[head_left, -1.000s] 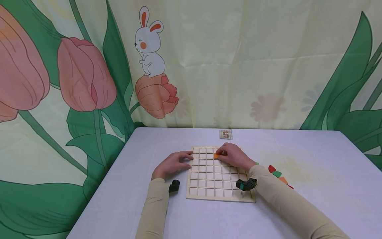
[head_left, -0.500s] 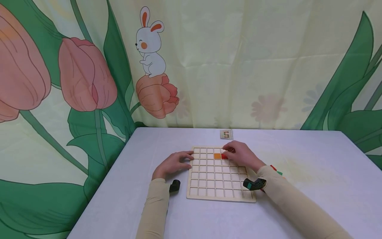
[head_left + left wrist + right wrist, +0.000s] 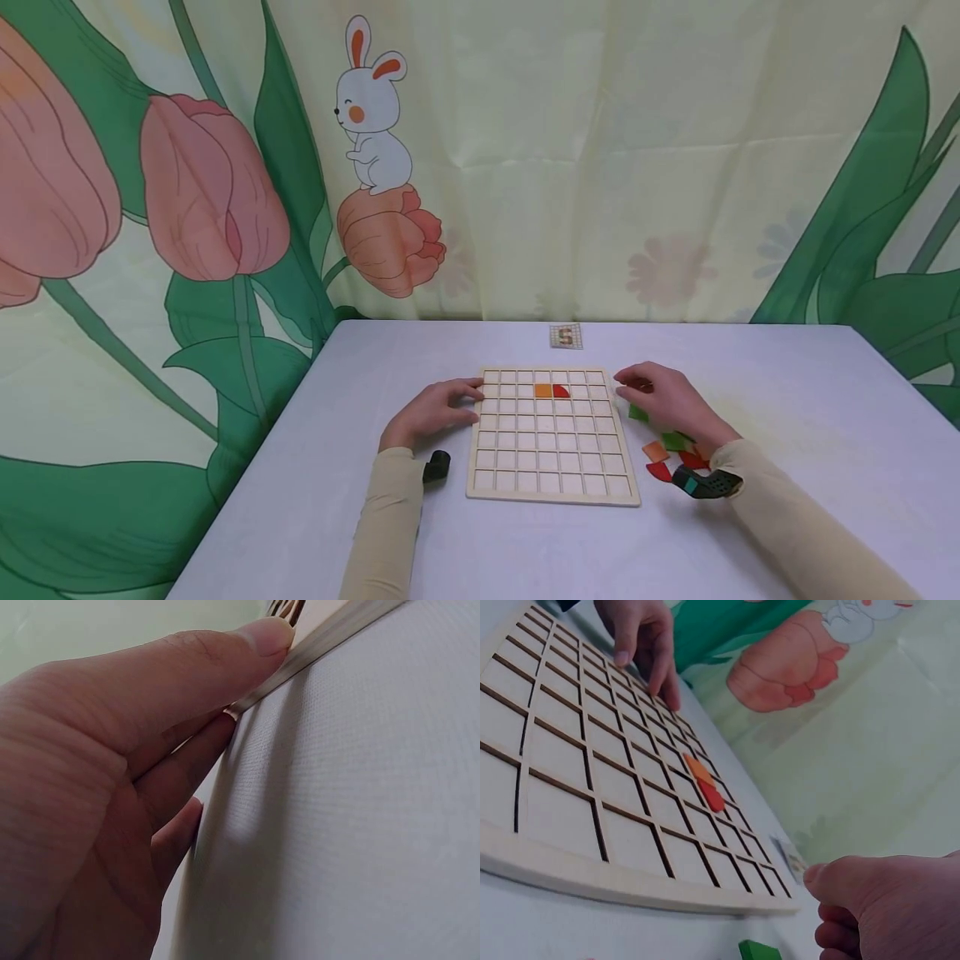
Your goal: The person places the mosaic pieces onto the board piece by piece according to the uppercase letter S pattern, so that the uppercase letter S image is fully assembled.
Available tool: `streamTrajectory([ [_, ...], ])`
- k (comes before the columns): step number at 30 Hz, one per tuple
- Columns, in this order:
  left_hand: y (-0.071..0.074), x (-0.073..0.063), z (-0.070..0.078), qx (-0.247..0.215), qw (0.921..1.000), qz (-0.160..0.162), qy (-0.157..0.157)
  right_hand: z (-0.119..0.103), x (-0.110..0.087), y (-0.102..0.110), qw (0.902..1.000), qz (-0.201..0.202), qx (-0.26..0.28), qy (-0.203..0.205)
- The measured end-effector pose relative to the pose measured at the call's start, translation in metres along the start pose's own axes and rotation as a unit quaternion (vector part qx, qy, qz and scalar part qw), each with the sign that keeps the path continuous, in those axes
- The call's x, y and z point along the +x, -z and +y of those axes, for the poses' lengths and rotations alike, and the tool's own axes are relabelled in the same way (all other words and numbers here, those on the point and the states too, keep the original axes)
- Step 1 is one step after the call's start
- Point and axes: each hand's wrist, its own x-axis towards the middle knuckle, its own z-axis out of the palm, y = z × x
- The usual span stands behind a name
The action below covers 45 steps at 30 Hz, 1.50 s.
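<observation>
A square wooden grid board lies on the table, with an orange square tile and a red quarter-round tile side by side in its second row from the back. My left hand rests against the board's left edge, its thumb and fingertips touching the rim. Just past the board's right edge is my right hand, loosely curled, with nothing visible between its fingers. Under and in front of it lie a green tile, an orange tile and a red tile, some others partly covered.
A small card with a gridded coloured pattern lies behind the board. White cloth covers the table. A printed curtain hangs along its back edge.
My right hand has released the red quarter-round tile next to the orange one on the board and moved right, off the board, over the loose tiles. My left hand stays put.
</observation>
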Motion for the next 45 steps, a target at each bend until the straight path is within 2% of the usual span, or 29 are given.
streamTrajectory([
  [8, 0.000, 0.000, 0.000, 0.008, 1.0000, 0.000, 0.004, 0.023, -0.021, 0.015, 0.9991, 0.002, 0.004, -0.042],
  [12, 0.000, 0.001, 0.000, 0.007, 1.0000, 0.000, 0.002, 0.030, -0.028, 0.020, 0.9990, -0.012, -0.010, -0.041],
  [18, 0.000, 0.000, 0.000, 0.005, 1.0000, 0.001, -0.003, 0.030, -0.033, 0.020, 0.9990, -0.027, -0.022, -0.029],
  [26, 0.000, 0.001, 0.000, -0.002, 1.0000, 0.001, -0.002, 0.024, -0.031, 0.014, 0.9980, -0.041, 0.000, -0.048],
  [31, -0.001, 0.001, -0.002, -0.005, 1.0000, -0.003, -0.003, 0.025, -0.034, 0.016, 0.9984, -0.046, -0.014, -0.028],
  [36, -0.001, 0.001, -0.002, -0.004, 1.0000, -0.004, -0.006, 0.037, -0.041, 0.029, 0.9973, -0.055, -0.049, 0.002],
  [45, -0.001, 0.001, 0.000, 0.007, 1.0000, -0.003, -0.001, 0.051, -0.045, 0.044, 0.9946, -0.074, -0.071, 0.011],
])
